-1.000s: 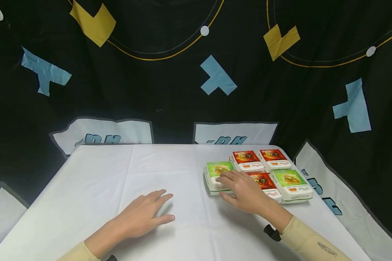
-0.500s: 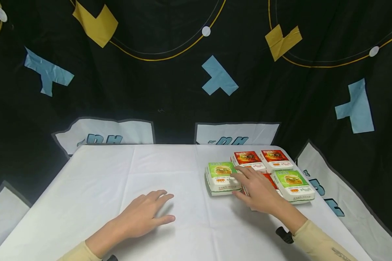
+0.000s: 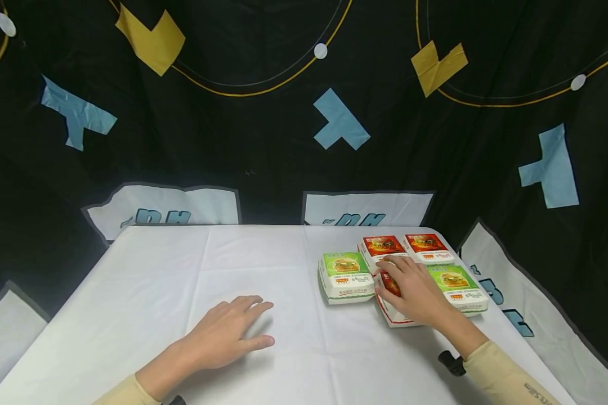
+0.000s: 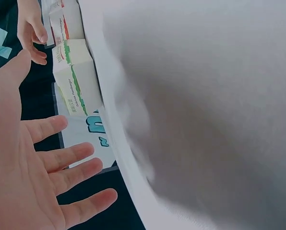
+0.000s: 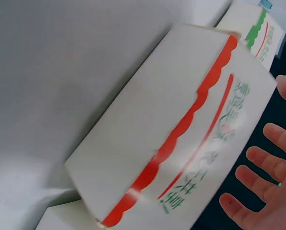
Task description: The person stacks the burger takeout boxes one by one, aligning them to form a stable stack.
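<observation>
Over the front red-topped burger box in the head view hovers my right hand, its fingers spread and loosely bent. The right wrist view has the fingertips apart from this box's white side, which carries a red scalloped band. Left of it sits a green-topped burger box. On its right another green-topped box is partly behind the hand. Two red-topped boxes stand behind. My left hand is held above the table with fingers apart, touching nothing.
A white cloth covers the table; its right edge runs close beside the boxes. Behind hangs a black curtain with blue and yellow patches. White printed cloth pieces show beyond the table.
My right hand has moved right, from above the left green-topped box to over the front red-topped one. The left hand stays about where it was, and the boxes show no clear shift.
</observation>
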Tool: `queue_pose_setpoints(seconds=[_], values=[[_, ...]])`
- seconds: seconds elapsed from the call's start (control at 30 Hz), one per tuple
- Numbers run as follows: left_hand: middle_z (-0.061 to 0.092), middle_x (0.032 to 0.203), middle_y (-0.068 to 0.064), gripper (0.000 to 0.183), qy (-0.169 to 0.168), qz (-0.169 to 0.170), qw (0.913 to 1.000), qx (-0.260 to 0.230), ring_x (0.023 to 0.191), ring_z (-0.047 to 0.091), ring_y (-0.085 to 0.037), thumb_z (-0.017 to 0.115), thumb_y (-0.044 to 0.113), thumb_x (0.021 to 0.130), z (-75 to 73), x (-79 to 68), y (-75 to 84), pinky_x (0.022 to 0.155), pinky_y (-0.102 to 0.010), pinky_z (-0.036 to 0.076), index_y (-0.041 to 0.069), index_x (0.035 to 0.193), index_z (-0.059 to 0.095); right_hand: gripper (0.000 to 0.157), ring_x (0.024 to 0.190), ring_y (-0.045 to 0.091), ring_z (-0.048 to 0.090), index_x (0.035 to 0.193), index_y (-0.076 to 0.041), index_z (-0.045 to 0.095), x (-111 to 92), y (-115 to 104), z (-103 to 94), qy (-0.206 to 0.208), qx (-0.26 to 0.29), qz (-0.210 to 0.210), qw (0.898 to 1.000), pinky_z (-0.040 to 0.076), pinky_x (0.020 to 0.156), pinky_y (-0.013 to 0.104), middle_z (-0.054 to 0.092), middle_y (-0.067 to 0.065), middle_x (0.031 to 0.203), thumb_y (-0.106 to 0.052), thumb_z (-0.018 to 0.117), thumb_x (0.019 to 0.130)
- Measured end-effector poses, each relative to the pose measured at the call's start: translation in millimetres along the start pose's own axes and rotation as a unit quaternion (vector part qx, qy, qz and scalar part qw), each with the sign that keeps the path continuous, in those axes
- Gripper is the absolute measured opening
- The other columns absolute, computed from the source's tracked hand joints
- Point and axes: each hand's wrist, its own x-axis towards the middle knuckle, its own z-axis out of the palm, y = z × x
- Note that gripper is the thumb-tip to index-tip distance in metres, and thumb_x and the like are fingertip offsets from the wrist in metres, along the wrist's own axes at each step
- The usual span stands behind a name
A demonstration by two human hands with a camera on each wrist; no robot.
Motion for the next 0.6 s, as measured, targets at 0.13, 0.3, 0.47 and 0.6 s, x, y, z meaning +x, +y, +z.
queue_pose_setpoints(seconds=[0.13, 0.3, 0.47, 0.6], values=[[0.054, 0.145, -0.003, 0.076, 0.000, 0.001, 1.0000, 0.002, 0.135, 0.050, -0.024, 0.046, 0.078, 0.090, 0.8, -1.0, 1.0, 0.101, -0.052, 0.044, 0.026, 0.145, 0.053, 0.062, 0.137, 0.034, 0.044, 0.142, -0.016, 0.055, 0.5, 5.6, 1.3, 0.002, 0.002, 0.005, 1.000, 0.035, 0.108, 0.062, 0.052, 0.009, 0.148, -0.046, 0.071, 0.091], [0.054, 0.145, -0.004, 0.074, -0.004, -0.001, 1.0000, -0.004, 0.136, 0.049, -0.026, 0.050, 0.075, 0.090, 1.5, -1.9, -0.3, 0.102, -0.054, 0.044, 0.025, 0.145, 0.053, 0.067, 0.140, 0.037, 0.039, 0.147, -0.014, 0.050, 2.7, 11.5, 5.5, -0.011, -0.002, 0.020, 1.000, 0.033, 0.110, 0.063, 0.047, 0.012, 0.152, -0.049, 0.067, 0.092], [0.054, 0.144, -0.004, 0.076, -0.008, -0.002, 1.0000, -0.006, 0.135, 0.050, -0.026, 0.048, 0.077, 0.090, 3.5, -2.6, -1.6, 0.102, -0.054, 0.044, 0.025, 0.145, 0.053, 0.069, 0.143, 0.039, 0.035, 0.148, -0.015, 0.049, 3.7, 17.2, 12.1, -0.025, 0.000, 0.041, 0.999, 0.028, 0.113, 0.065, 0.043, 0.013, 0.155, -0.050, 0.067, 0.092], [0.055, 0.143, -0.002, 0.076, -0.006, 0.000, 1.0000, -0.003, 0.134, 0.050, -0.024, 0.048, 0.077, 0.089, 3.8, -3.7, -1.7, 0.101, -0.052, 0.044, 0.026, 0.145, 0.053, 0.066, 0.141, 0.039, 0.036, 0.146, -0.015, 0.052, 3.6, 19.1, 15.8, -0.027, 0.001, 0.051, 0.998, 0.028, 0.113, 0.065, 0.045, 0.014, 0.152, -0.051, 0.066, 0.092]])
